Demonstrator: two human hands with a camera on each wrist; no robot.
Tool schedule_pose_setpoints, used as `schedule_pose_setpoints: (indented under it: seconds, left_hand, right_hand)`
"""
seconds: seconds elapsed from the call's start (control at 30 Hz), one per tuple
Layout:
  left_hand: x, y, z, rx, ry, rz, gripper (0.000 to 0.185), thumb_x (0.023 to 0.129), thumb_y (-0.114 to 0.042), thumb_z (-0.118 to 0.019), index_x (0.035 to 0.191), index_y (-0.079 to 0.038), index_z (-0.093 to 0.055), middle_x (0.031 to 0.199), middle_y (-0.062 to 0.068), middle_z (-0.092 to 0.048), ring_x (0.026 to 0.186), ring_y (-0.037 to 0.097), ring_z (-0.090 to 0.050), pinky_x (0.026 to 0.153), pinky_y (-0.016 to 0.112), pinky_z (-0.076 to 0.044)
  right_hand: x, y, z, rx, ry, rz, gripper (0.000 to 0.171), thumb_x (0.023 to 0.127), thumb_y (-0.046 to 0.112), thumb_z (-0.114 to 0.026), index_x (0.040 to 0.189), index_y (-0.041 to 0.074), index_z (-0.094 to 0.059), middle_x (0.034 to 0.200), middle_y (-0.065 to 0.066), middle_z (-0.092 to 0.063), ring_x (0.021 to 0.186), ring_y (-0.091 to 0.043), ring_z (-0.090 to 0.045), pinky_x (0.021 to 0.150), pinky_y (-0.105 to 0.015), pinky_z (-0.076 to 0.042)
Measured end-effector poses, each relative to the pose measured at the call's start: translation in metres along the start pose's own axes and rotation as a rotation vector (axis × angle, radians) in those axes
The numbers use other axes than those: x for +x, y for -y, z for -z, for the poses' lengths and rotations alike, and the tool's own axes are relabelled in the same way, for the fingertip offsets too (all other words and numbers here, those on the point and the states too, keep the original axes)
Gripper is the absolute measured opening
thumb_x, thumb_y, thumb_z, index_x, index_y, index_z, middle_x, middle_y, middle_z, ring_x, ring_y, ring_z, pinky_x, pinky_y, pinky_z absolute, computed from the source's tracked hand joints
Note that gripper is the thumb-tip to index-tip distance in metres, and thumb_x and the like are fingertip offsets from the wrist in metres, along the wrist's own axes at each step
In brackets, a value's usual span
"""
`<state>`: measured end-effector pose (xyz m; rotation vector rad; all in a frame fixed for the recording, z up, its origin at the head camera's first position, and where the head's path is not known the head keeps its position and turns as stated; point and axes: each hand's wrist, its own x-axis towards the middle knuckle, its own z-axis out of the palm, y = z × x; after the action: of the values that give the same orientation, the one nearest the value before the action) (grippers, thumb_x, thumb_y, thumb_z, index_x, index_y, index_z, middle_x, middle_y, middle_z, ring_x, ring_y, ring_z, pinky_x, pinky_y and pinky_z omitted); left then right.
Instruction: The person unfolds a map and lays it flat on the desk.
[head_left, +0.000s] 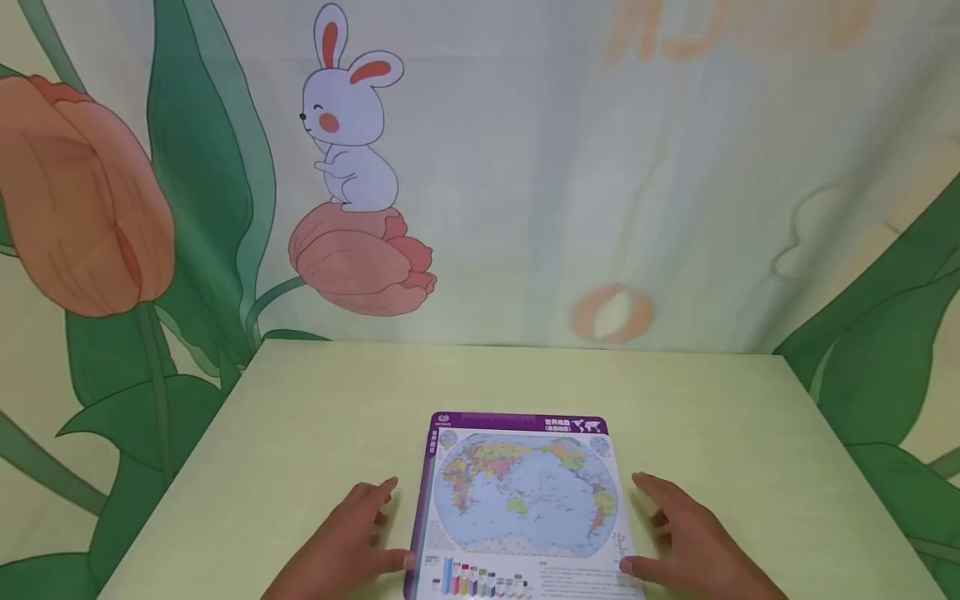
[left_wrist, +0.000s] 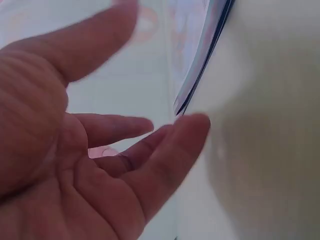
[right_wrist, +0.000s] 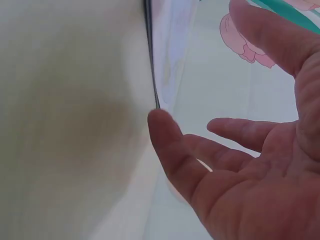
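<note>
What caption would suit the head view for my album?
Two open hands, left hand and right hand, flank a world map board on a table.

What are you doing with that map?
A person has a flat world map board with a purple border lying on a pale yellow-green table. The left hand rests on the table at the board's left edge, and the right hand at its right edge. Both hands are open, fingers fairly straight, with the thumb tips at the board's near corners. Neither hand has a grip on it, and the board lies flat. A cloth backdrop with a cartoon rabbit and tulips hangs behind.
</note>
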<state>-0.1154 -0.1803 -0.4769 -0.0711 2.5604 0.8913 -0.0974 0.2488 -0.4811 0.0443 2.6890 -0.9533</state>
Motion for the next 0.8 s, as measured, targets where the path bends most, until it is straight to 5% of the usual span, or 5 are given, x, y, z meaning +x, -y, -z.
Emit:
schedule_pose_setpoints:
  seconds: [0.13, 0.3, 0.43, 0.67, 0.8]
  left_hand:
    - [-0.001, 0.006, -0.005, -0.11, 0.076, -0.058, 0.093, 0.076, -0.018, -0.095, 0.156, -0.005, -0.049, 0.124, 0.008, -0.059, 0.1, 0.023, -0.065, 0.09, 0.046, -0.063]
    - [-0.003, 0.006, -0.01, -0.217, 0.125, -0.089, 0.09, 0.076, -0.006, -0.094, 0.154, -0.001, -0.05, 0.123, 0.008, -0.056, 0.098, 0.025, -0.062, 0.088, 0.044, -0.063]
    - [-0.001, 0.004, -0.015, -0.274, 0.138, -0.053, 0.091, 0.072, 0.0, -0.094, 0.153, -0.002, -0.052, 0.122, 0.009, -0.054, 0.097, 0.028, -0.06, 0.086, 0.043, -0.063]
    - [0.003, 0.007, -0.021, -0.344, 0.158, -0.054, 0.09, 0.073, -0.003, -0.096, 0.151, 0.0, -0.053, 0.122, 0.009, -0.054, 0.101, 0.027, -0.058, 0.085, 0.039, -0.062]
    - [0.006, 0.011, -0.022, -0.336, 0.171, -0.11, 0.089, 0.074, -0.007, -0.097, 0.15, 0.006, -0.052, 0.126, 0.009, -0.053, 0.104, 0.027, -0.056, 0.088, 0.038, -0.062]
  right_hand:
    - [0.001, -0.002, -0.008, 0.032, 0.012, -0.059, 0.117, 0.063, 0.04, -0.103, 0.16, 0.013, -0.043, 0.113, -0.004, -0.064, 0.091, -0.018, -0.061, 0.08, -0.034, -0.055]
    - [0.002, -0.007, -0.015, 0.077, 0.025, -0.076, 0.117, 0.061, 0.034, -0.104, 0.159, 0.013, -0.045, 0.105, -0.004, -0.061, 0.09, -0.019, -0.058, 0.077, -0.031, -0.05]
    - [0.0, -0.006, -0.017, 0.147, 0.065, -0.08, 0.118, 0.059, 0.029, -0.105, 0.159, 0.011, -0.044, 0.111, -0.006, -0.061, 0.095, -0.021, -0.057, 0.08, -0.033, -0.05]
    - [0.001, -0.006, -0.021, 0.213, 0.132, -0.174, 0.14, 0.041, 0.035, -0.109, 0.161, 0.01, -0.041, 0.138, -0.01, -0.055, 0.103, -0.027, -0.057, 0.088, -0.043, -0.057]
    - [0.005, -0.009, -0.024, 0.184, 0.163, -0.11, 0.128, 0.051, 0.037, -0.106, 0.159, 0.006, -0.044, 0.155, -0.01, -0.048, 0.107, -0.025, -0.059, 0.098, -0.049, -0.056]
